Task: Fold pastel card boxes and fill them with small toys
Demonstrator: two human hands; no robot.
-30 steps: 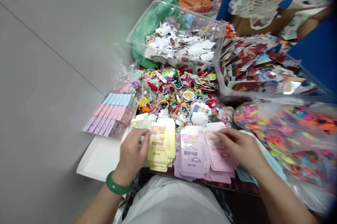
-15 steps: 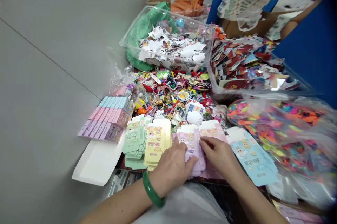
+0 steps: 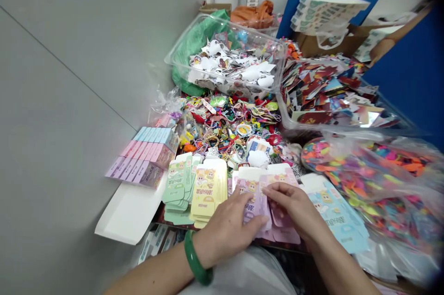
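A stack of flat purple cartons (image 3: pixel 252 209) lies in front of me at the table's near edge. My left hand (image 3: pixel 231 223) rests over its left and lower part, thumb apart from the fingers, a green bangle (image 3: pixel 197 258) on the wrist. At the stack's right edge, my right hand (image 3: pixel 294 207) pinches a purple carton between thumb and fingers; the fingertips partly hide that edge. Flat pink cartons (image 3: pixel 286 235) lie beneath and beside this hand. Yellow cartons (image 3: pixel 208 188) and green cartons (image 3: pixel 178 184) are stacked left of my hands, and light-blue cartons (image 3: pixel 342 216) to the right.
Folded boxes (image 3: pixel 149 172) stand in a white tray (image 3: pixel 130 214) by the grey wall. Small trinkets (image 3: pixel 225 124) cover the table behind the cartons. Clear bins hold white cut-outs (image 3: pixel 239 66) and reddish cards (image 3: pixel 319 82). Bagged colourful pieces (image 3: pixel 374 179) lie at right.
The view has shifted slightly. My right hand stays pinched at the purple stack's right edge, and the top of the stack looks more spread toward the pink cartons. My left hand remains on the stack.
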